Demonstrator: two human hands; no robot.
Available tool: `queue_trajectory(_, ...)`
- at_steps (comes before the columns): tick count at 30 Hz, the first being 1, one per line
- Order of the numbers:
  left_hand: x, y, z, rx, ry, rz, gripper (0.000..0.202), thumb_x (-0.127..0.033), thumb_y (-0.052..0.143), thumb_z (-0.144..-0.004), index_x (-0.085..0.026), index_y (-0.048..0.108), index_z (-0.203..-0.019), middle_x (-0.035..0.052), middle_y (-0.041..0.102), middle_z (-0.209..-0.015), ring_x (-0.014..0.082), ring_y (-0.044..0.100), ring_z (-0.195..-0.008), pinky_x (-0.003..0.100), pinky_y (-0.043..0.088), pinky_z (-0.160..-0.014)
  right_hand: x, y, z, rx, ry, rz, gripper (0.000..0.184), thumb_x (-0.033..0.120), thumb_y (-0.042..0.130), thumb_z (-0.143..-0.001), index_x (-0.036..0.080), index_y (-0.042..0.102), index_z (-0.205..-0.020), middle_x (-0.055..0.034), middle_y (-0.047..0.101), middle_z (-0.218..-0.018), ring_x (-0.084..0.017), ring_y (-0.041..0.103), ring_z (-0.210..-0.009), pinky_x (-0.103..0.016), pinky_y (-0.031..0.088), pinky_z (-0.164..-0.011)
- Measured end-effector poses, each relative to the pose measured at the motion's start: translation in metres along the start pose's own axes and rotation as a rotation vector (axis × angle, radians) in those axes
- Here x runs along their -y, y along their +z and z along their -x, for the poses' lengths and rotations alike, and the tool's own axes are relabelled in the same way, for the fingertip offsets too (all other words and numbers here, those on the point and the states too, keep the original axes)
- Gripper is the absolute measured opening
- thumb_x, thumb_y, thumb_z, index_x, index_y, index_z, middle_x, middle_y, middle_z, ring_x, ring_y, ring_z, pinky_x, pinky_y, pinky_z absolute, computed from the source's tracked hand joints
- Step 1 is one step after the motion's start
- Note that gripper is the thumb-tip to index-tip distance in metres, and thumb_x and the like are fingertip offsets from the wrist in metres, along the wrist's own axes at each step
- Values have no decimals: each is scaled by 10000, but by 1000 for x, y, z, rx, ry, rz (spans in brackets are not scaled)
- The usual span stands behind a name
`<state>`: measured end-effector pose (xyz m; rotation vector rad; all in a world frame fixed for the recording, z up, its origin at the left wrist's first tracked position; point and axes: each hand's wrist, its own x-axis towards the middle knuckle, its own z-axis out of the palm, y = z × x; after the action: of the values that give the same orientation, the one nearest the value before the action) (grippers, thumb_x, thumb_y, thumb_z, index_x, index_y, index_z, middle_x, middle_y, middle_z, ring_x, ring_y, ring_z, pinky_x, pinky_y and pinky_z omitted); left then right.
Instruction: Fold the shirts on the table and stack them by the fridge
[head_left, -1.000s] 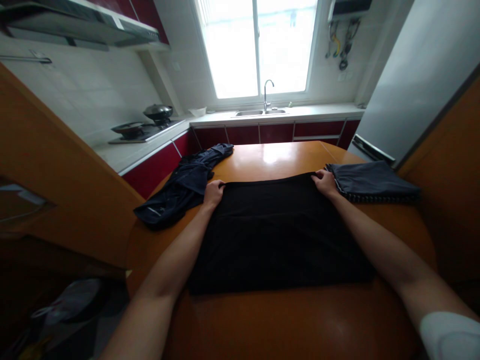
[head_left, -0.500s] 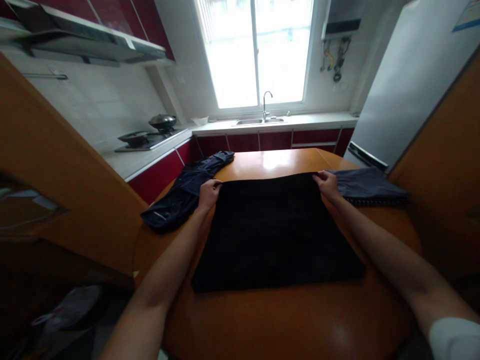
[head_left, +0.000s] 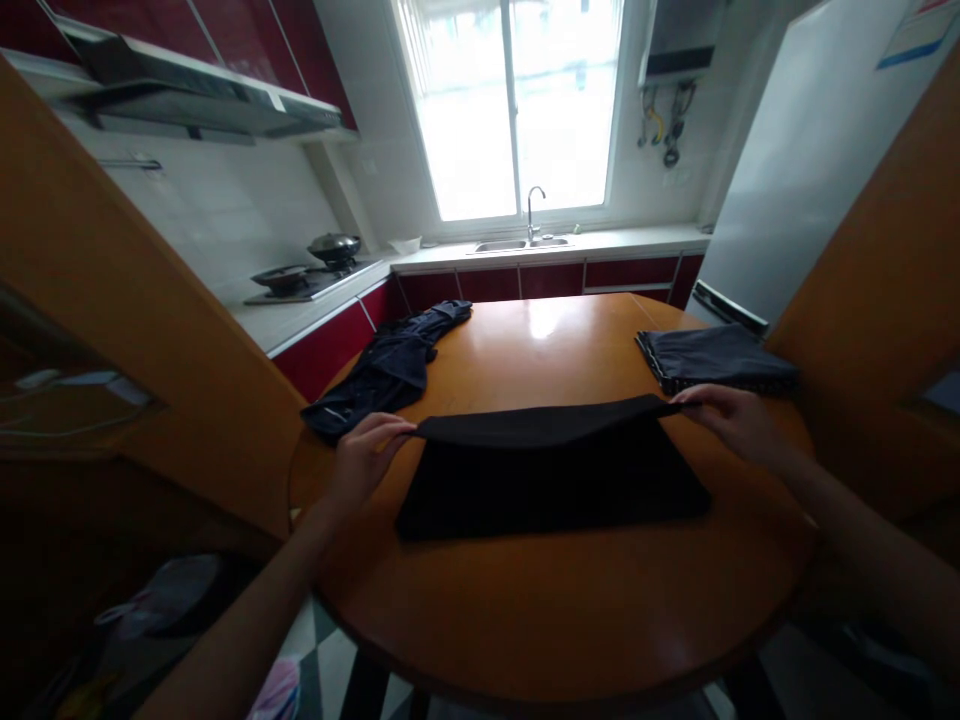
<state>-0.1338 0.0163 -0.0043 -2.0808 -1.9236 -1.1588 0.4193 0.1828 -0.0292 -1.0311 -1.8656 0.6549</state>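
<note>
A black cloth (head_left: 540, 490), perhaps a folded garment, lies on the wooden table (head_left: 562, 620) in front of me. Its far edge is lifted and bends over towards me, with the near part flat on the wood. My left hand (head_left: 367, 455) pinches the left corner of that raised edge. At the opposite corner, my right hand (head_left: 731, 420) grips the cloth between thumb and fingers. Beyond my left hand lies a crumpled dark navy garment (head_left: 390, 365). A folded grey-blue cloth with a dotted border (head_left: 709, 358) sits just past my right hand.
The table's rounded edge curves round near me. Behind it runs a counter with a sink (head_left: 502, 245) under the window. Pans stand on the stove (head_left: 300, 290) at left; a fridge (head_left: 810, 170) rises at right. Wooden frames (head_left: 150, 330) flank the view.
Both hands have drawn the cloth's far edge towards me and moved further apart. The edge now folds over the lower part, so the cloth covers less table depth.
</note>
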Motion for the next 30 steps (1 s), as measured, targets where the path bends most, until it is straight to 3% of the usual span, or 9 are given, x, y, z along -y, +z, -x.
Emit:
queue_trajectory(3,0,1,40,116,19,20,205,-451,575,-895,-393,769,-933,54,717,-977,232,682,-939,362,579,-830,0,-2,35,172,-37,33,232,560,697,-804,337,746,-844,-76,748,-1077,-325,685,-1054,-501,538,-980)
queue_trajectory(6,0,2,61,168,135,35,199,-394,582,-918,-365,777,-948,59,719,-931,216,677,-895,342,575,-779,-5,-2,55,231,-78,94,207,529,686,-826,331,745,-817,-80,737,-1086,-313,679,-1047,-498,544,-958)
queue_trajectory(9,-3,-2,63,120,202,30,216,-372,583,-952,-281,778,-969,60,715,-931,199,673,-877,317,564,-758,-7,-5,60,180,-130,106,222,498,671,-861,289,744,-852,-83,728,-1080,-292,678,-1036,-474,541,-950)
queue_trajectory(13,-9,-10,61,54,185,17,267,-425,582,-973,-240,773,-957,50,704,-939,189,674,-868,301,562,-754,-3,-10,62,76,-151,80,261,520,667,-876,267,735,-875,-80,726,-1047,-274,682,-1018,-441,544,-939)
queue_trajectory(19,-8,-7,77,126,243,52,217,-365,593,-978,-251,777,-962,46,698,-928,173,667,-855,278,561,-731,-10,-7,80,172,-139,154,264,510,662,-887,262,744,-850,-84,716,-1097,-282,677,-1034,-439,552,-920)
queue_trajectory(26,-10,-8,83,106,188,93,198,-361,614,-972,-254,780,-976,41,695,-947,168,675,-853,267,558,-733,-7,-10,85,116,-129,116,239,490,660,-895,266,741,-889,-80,705,-1108,-278,669,-1053,-439,530,-958)
queue_trajectory(30,-10,-8,83,170,212,116,190,-363,625,-969,-260,785,-960,43,694,-946,168,673,-860,262,559,-733,-10,-9,90,190,-125,153,238,477,649,-902,262,747,-877,-84,703,-1113,-273,669,-1046,-431,546,-929)
